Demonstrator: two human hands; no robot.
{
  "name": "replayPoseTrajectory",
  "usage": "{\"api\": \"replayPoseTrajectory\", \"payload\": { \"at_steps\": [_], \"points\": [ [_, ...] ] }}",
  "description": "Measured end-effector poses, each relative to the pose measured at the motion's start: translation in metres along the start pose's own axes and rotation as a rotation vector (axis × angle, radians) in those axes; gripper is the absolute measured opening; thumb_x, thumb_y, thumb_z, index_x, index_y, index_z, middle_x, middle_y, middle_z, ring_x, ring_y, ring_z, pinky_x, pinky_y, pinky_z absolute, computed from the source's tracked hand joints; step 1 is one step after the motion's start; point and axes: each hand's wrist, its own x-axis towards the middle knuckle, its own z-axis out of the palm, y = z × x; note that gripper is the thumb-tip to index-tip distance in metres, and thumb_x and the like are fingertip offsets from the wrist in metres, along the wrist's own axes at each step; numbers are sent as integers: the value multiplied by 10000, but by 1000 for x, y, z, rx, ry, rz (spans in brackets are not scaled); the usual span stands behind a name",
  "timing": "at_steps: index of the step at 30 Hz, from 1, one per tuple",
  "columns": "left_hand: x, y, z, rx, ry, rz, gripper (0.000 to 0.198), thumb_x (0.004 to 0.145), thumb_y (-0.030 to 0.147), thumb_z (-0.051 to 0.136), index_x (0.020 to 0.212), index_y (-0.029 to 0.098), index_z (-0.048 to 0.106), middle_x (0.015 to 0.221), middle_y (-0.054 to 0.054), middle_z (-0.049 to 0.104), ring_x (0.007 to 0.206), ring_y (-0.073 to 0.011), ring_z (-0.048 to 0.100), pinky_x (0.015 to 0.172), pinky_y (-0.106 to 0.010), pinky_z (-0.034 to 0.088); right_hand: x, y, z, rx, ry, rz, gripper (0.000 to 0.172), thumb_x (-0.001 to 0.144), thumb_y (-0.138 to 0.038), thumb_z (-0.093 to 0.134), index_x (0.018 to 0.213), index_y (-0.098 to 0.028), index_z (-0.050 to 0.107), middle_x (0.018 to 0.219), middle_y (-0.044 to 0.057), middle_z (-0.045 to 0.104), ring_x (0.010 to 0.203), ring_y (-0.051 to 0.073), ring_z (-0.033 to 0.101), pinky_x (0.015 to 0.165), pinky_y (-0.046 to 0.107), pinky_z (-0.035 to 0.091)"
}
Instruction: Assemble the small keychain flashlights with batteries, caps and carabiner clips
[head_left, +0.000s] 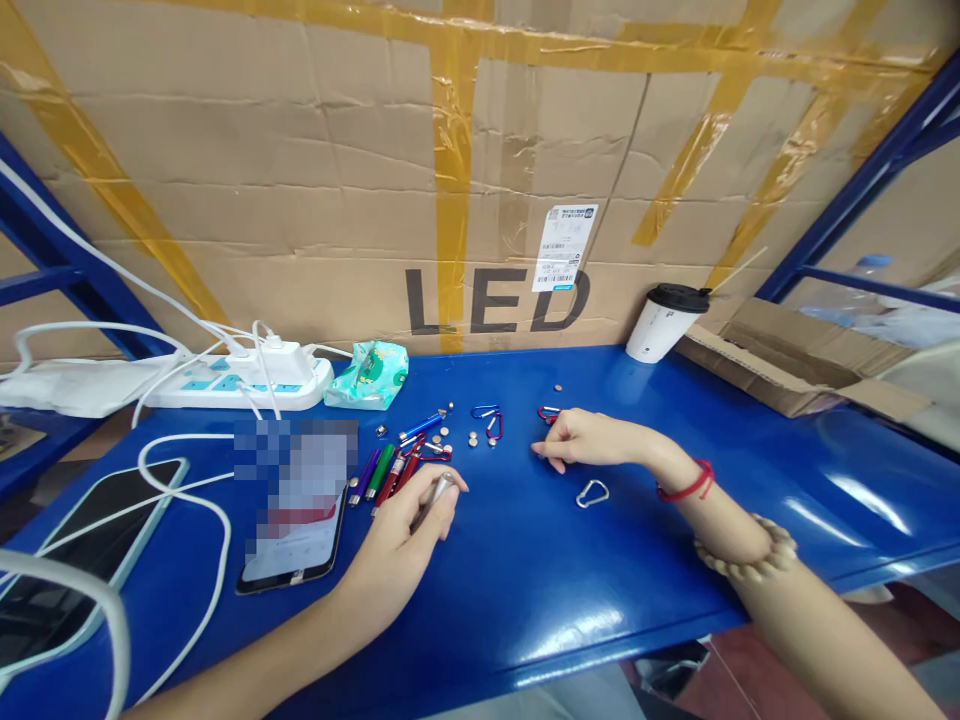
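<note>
My left hand (pixel 397 530) is closed around a small silver metal tube (pixel 435 492), its end showing between thumb and fingers. To the right, my right hand (pixel 596 438) reaches down to the tabletop with fingers bent together; whatever is under the fingertips is hidden. A red carabiner (pixel 549 413) lies just behind it, and a silver carabiner (pixel 591 502) in front. Between the hands are a blue carabiner (pixel 486 411) and several small button cells (pixel 472 440). Beyond my left hand lie slim metal tubes: purple (pixel 365 477), green (pixel 381 471), red (pixel 389 480) and blue (pixel 422 428).
Left on the blue table (pixel 525 590) are a lit phone (pixel 300 540), a second phone (pixel 90 540), white cables and a power strip (pixel 225 385). A green tissue pack (pixel 371 377), a lidded paper cup (pixel 660 330) and an open cardboard box (pixel 772 365) stand along the back.
</note>
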Motion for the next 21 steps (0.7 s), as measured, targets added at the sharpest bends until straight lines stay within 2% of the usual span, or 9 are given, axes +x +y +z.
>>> {"api": "replayPoseTrajectory", "payload": {
  "at_steps": [4,7,9,11,15,18,21],
  "points": [
    [-5,1,3,72,4,46,294,889,436,322,953,206,493,615,31,424,567,-102,415,538,-223,327,-3,0,-1,-1,157,-21,583,818,-594,346,576,-134,610,564,16,584,513,85,462,540,212,330],
    [-7,7,0,290,75,157,233,905,342,301,892,205,489,703,6,478,660,-122,461,628,-245,375,-4,2,-3,-103,388,88,562,821,-602,328,595,-165,599,624,20,617,579,116,517,526,215,316],
    [-5,13,-6,458,172,255,219,904,279,282,837,194,473,804,-25,507,776,-150,475,715,-280,394,-4,4,-3,-216,546,196,536,820,-599,326,605,-195,606,654,22,627,620,150,547,509,224,301],
    [-2,19,-17,580,295,321,215,900,257,269,814,184,453,859,-51,509,845,-179,460,774,-325,398,-3,5,-3,-303,630,268,538,810,-607,322,585,-205,600,613,36,612,606,182,554,491,235,292],
    [-6,24,-47,747,563,248,198,902,248,261,851,179,440,994,-76,472,946,-204,443,906,-433,350,-2,4,-3,-289,668,312,512,798,-603,332,588,-217,596,610,55,622,624,224,575,499,257,311],
    [-29,20,-70,794,736,179,150,893,279,297,857,178,402,1010,-84,439,1011,-220,431,951,-488,317,-3,0,-5,-241,708,357,473,781,-596,366,606,-226,603,622,62,635,660,244,585,519,271,330],
    [-61,16,-94,791,915,263,150,866,332,375,849,184,363,985,-88,419,1033,-224,448,916,-427,385,-4,-4,-6,-200,769,406,444,769,-590,389,621,-232,605,623,62,634,703,255,588,530,274,340]
  ]
}}
